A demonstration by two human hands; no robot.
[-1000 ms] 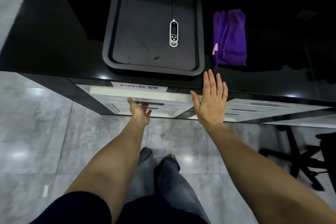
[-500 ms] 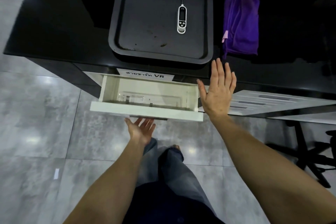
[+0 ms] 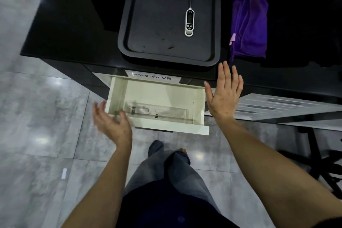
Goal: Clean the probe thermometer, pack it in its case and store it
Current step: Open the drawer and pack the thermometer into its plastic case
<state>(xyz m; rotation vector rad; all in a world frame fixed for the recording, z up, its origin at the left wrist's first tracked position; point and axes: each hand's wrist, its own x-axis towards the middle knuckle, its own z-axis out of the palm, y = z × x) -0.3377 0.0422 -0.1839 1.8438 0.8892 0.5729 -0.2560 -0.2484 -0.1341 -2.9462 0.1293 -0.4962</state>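
A: Count it off for me, left to right.

B: One left hand [image 3: 112, 126], blurred, fingers loosely spread and holding nothing, at the left front corner of the drawer [image 3: 201, 105]. One drawer, cream inside, pulled out under the black counter [image 3: 70, 29].

A: What's in the drawer?

B: One clear case [image 3: 159, 113], lying lengthwise near the front wall. It has a barcode sticker toward its left end and a small "C" mark near the middle. The rest of its print is too small to read.

A: Any other writing?

B: One white label [image 3: 152, 77] on the edge above the drawer. It has a word in Thai script, then "VR".

A: And the thermometer?

B: One, on the counter, in the single black tray [image 3: 129, 24]. The thermometer [image 3: 189, 23] lies on the right side of the tray, white body toward the person, probe pointing away. It has one display and two round buttons.

A: Further right?

B: One right hand [image 3: 223, 92], flat, fingers straight and apart, holding nothing, just beside the drawer's right wall. Then one folded purple cloth [image 3: 249, 27] with a pink tag, on the counter right of the tray.
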